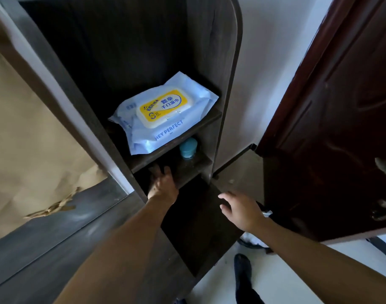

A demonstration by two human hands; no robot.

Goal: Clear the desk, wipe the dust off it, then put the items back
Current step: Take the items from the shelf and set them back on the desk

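A pale blue pack of wet wipes [165, 115] with a yellow lid lies flat on an upper shelf of a dark wooden shelf unit [228, 88]. On the shelf below stands a bottle with a light blue cap [188, 147]. My left hand [163, 183] reaches into that lower shelf, left of the bottle, fingers spread and deep in shadow; nothing shows in it. Lower and to the right, my right hand [242, 210] hovers in front of the unit's dark bottom compartment, fingers apart, holding nothing.
A dark grey desk surface [45, 238] runs along the left, with torn brown paper [23, 139] on the wall above it. A dark red door [341, 128] stands open on the right. A bin with a white liner [253, 242] and my dark shoe [242, 266] are on the pale floor.
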